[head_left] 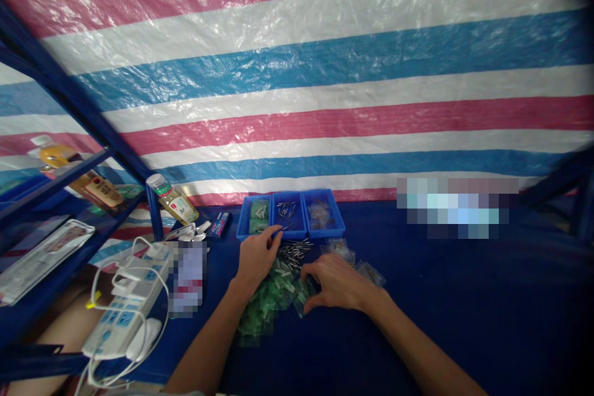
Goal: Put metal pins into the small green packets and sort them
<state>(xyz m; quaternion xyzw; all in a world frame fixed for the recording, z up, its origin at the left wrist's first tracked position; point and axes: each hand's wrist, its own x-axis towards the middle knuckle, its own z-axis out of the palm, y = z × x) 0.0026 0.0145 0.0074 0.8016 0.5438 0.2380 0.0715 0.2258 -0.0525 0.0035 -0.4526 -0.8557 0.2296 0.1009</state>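
My left hand [256, 258] is closed in a pinch at the front edge of the middle blue tray [301, 234]; what sits between its fingertips is too small to make out. Dark metal pins [286, 209] lie inside that tray. Just right of the hand is a loose pile of similar pins [295, 252]. My right hand [341, 281] curves over the right side of a heap of small green plastic packets [266, 302], thumb and index finger apart. The left blue tray [240, 230] contains green packets, and the right blue tray [341, 229] holds clear ones.
Clear packets [370, 273] lie beyond my right hand. To the left are a white power strip [123, 315] with tangled cables, a drink bottle [174, 201] and a small dark box [219, 224]. Blue frame bars [88, 99] and a striped sheet [325, 86] bound the dark blue table [464, 309].
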